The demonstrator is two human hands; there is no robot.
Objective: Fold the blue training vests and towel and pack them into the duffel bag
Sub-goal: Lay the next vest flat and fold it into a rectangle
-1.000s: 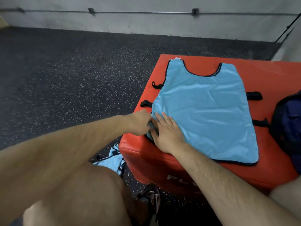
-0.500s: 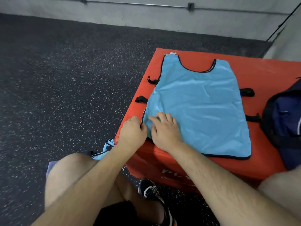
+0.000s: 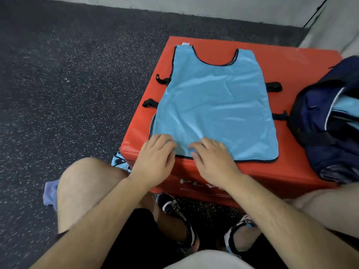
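Observation:
A light blue training vest [image 3: 213, 105] with black trim lies flat on a red padded box [image 3: 291, 61], neck hole at the far end. My left hand [image 3: 155, 160] sits at the vest's near left corner, bent fingers over the hem. My right hand [image 3: 211, 160] is a little to its right on the same near hem, fingers curled into the fabric. A navy duffel bag [image 3: 326, 117] stands open on the box's right side with light blue cloth [image 3: 347, 107] inside. A second blue vest [image 3: 120, 162] lies on the floor. A purple towel [image 3: 50, 193] shows behind my left knee.
The box stands on dark speckled rubber floor [image 3: 68, 84] near a grey wall [image 3: 233, 6]. Black straps [image 3: 274, 87] stick out from the vest's sides. My knees and shoes [image 3: 174, 206] are right in front of the box.
My right hand has slid right along the near hem, away from my left hand. The left hand has moved from the corner's edge onto the fabric. My head has tilted further down.

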